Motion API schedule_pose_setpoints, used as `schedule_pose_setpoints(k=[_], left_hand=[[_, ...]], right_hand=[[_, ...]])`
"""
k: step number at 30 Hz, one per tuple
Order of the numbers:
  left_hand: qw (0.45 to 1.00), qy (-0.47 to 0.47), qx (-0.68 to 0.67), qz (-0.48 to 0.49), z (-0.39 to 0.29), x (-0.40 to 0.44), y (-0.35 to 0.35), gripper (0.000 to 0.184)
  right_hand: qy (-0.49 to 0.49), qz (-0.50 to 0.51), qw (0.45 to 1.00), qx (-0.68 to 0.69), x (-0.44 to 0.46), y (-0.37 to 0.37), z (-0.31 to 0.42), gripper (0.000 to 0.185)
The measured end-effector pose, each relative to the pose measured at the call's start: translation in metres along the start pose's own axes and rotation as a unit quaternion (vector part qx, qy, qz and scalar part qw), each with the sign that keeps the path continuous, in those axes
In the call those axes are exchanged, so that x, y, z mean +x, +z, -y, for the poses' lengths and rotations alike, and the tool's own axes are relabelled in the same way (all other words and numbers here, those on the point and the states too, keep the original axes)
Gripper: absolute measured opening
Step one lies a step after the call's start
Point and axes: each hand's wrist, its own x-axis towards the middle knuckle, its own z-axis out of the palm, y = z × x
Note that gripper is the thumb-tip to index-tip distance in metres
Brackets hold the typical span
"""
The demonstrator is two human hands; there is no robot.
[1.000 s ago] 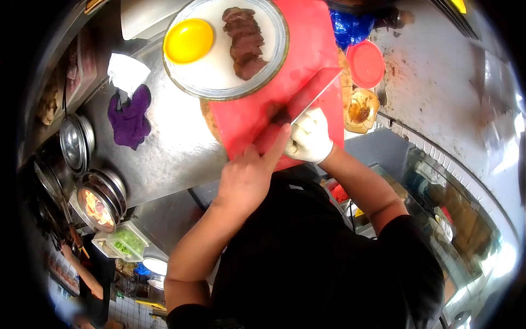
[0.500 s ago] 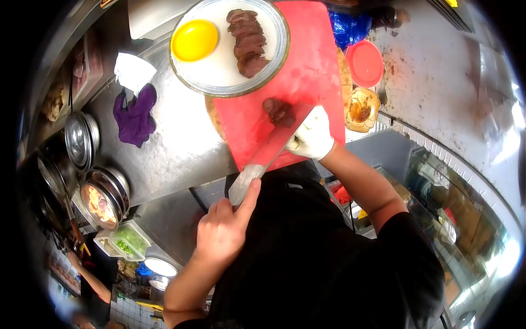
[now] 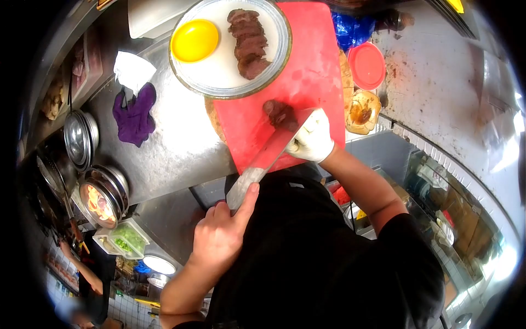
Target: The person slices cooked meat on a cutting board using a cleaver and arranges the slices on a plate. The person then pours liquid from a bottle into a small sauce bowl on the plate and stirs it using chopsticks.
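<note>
My left hand [image 3: 218,237] is wrapped around the pale handle of a broad-bladed kitchen knife [image 3: 271,151], thumb stretched along it. The blade slants across a red cutting board [image 3: 309,60], its tip close to my gloved right hand [image 3: 313,140]. White glove fingers are curled against a dark brown piece of cooked meat [image 3: 281,113]; the blade hides part of the fingers and of the meat. Beyond it, a large round plate [image 3: 219,81] overlaps the board's far left. It carries a row of sliced meat [image 3: 249,44] and a yellow oval dish [image 3: 194,41].
On the steel counter [image 3: 181,159] lie a purple cloth [image 3: 134,116] and a white cloth [image 3: 134,71]. Right of the board are a red round lid [image 3: 366,66] and a sauce-stained dish [image 3: 361,112]. Metal bowls [image 3: 101,194] stand left. Another person's arm [image 3: 82,268] shows lower left.
The knife's blade has tilted slightly and its tip sits a little lower, showing more of the meat beside the glove. My left hand has shifted slightly down and left.
</note>
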Motion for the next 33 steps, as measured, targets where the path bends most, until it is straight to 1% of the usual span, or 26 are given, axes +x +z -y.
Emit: schedule_pose_setpoints(k=[4, 12, 16, 19, 21, 23, 28, 30, 33], left_hand=[[1.000, -0.003, -0.011, 0.002, 0.000, 0.010, 0.003, 0.087], [0.999, -0.012, -0.047, 0.013, 0.001, 0.039, 0.010, 0.089], [0.997, -0.024, -0.075, 0.024, 0.000, 0.054, 0.015, 0.091], [0.996, -0.019, -0.085, -0.012, 0.002, 0.067, 0.036, 0.090], [0.998, -0.006, -0.060, -0.022, 0.002, 0.083, 0.061, 0.088], [0.998, -0.007, -0.051, -0.028, 0.003, 0.091, 0.067, 0.088], [0.996, -0.035, -0.080, -0.035, -0.001, 0.078, 0.051, 0.087], [0.998, -0.027, -0.058, -0.025, -0.008, 0.058, 0.032, 0.086], [0.999, -0.017, -0.034, -0.015, -0.012, 0.029, 0.014, 0.085]], right_hand=[[0.003, 0.009, 1.000, 0.008, 0.001, -0.001, -0.001, 0.023], [-0.007, -0.023, 1.000, 0.000, 0.013, -0.007, 0.004, 0.030], [-0.003, -0.019, 1.000, 0.012, 0.008, -0.009, 0.002, 0.031], [-0.003, -0.021, 1.000, 0.007, 0.009, -0.011, 0.003, 0.031], [-0.001, -0.023, 1.000, -0.003, 0.010, -0.011, 0.004, 0.030], [0.003, -0.031, 0.999, -0.005, 0.011, -0.011, 0.005, 0.028], [-0.003, -0.049, 0.999, -0.004, 0.006, -0.005, 0.006, 0.025], [-0.005, -0.051, 0.999, -0.014, 0.004, -0.007, 0.006, 0.024], [0.009, -0.015, 1.000, -0.008, -0.003, -0.003, 0.002, 0.024]])
